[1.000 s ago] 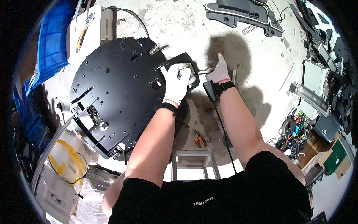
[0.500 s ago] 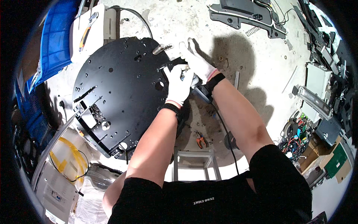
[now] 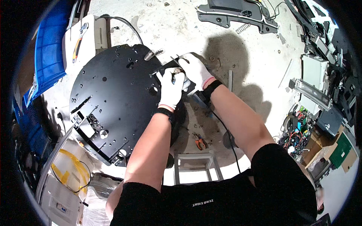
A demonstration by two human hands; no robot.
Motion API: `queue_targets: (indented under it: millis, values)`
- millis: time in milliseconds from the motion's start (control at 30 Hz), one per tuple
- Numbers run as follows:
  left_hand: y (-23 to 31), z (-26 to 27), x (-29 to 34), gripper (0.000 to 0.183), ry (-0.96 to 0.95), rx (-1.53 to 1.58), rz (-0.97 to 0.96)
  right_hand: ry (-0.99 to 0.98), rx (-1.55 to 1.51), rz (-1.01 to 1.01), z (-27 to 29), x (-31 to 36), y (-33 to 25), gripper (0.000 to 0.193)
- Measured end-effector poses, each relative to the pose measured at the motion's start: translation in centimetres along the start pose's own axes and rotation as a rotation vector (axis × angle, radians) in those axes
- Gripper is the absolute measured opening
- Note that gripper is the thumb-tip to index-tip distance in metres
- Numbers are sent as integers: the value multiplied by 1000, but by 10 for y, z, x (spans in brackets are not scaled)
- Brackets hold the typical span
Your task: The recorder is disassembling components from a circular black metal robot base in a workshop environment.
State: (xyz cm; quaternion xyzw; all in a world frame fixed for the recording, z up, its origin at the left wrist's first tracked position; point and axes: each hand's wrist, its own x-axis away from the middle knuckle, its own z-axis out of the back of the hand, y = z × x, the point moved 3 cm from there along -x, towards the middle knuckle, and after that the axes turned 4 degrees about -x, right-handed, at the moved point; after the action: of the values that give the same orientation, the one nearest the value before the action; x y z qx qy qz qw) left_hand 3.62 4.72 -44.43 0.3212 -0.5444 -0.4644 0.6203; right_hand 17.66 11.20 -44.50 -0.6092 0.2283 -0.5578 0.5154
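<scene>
A large black round plate (image 3: pixel 117 101) with many holes lies in front of me, left of centre. At its right edge sits a black bracket-like part (image 3: pixel 164 69). My left hand (image 3: pixel 171 90), in a white glove, is closed at this part; what its fingers pinch is hidden. My right hand (image 3: pixel 195 71), also gloved, curls over the far right side of the same part. By its fingertips a thin metal piece (image 3: pixel 175 60) sticks out, and I cannot make out what the fingers hold. A coil spring (image 3: pixel 149 55) stands at the plate's upper right rim.
Orange-handled pliers (image 3: pixel 200 142) lie on the floor before a grey metal stool frame (image 3: pixel 194 155). An adjustable wrench (image 3: pixel 83 30) rests on a white casing at upper left. A black panel (image 3: pixel 233 15) lies at the far side. Tangled wires (image 3: pixel 296 130) are heaped at right.
My right hand's fingers, stretched out and pointing away before, are now bent down toward the bracket. A thin metal piece now shows at them. The left hand stays at the part. The whole view has shifted slightly.
</scene>
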Motion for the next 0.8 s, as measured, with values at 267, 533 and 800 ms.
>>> queue_targets:
  millis: [267, 533, 800]
  values:
    - [8, 11, 4, 18, 71, 44, -1, 87, 135, 28, -4, 17, -2, 23]
    - [7, 0, 2, 21, 52, 144, 76, 363, -422, -280, 44, 36, 36, 25]
    - [32, 2, 4, 16, 3, 255, 112, 378, -711, -238, 46, 59, -5, 28]
